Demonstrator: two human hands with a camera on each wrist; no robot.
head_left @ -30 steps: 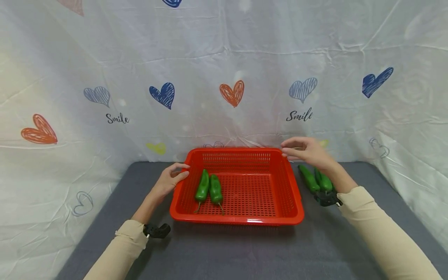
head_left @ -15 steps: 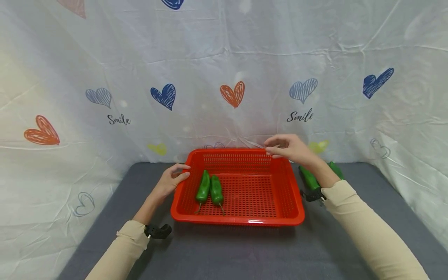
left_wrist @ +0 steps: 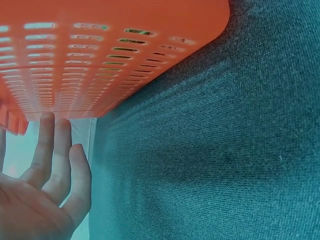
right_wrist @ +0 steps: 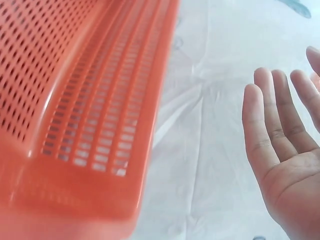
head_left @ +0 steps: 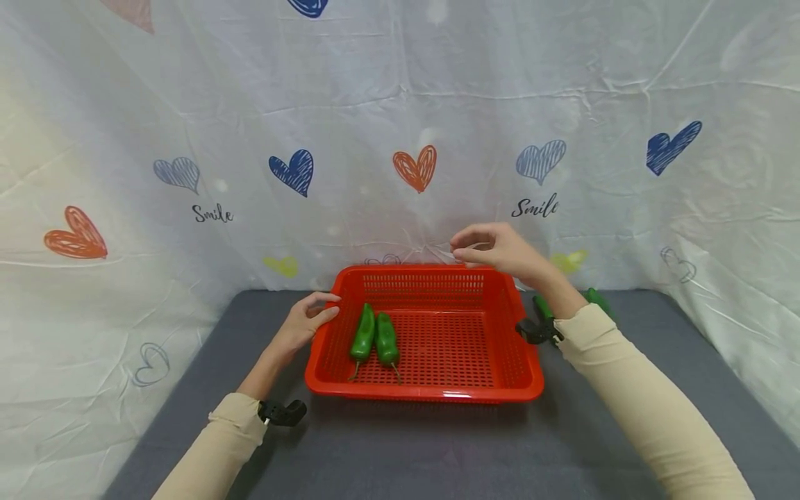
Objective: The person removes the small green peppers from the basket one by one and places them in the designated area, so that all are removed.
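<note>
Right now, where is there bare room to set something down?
The basket is bare inside, right of its two peppers. So is the table in front of the basket, between the sleeves. It's crowded at the basket's left edge, where the left hand is, and beyond its right side, where the right arm partly hides more peppers.

A red basket (head_left: 421, 393) holds two peppers (head_left: 362, 339), left hand (head_left: 303, 325) at its rim, right hand (head_left: 500, 251) near

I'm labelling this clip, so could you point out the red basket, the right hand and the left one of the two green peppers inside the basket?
Red basket (head_left: 412, 393), head view: near rim.
Right hand (head_left: 503, 250), head view: back of the hand.
Left pepper (head_left: 362, 337), head view: middle of its body.
</note>
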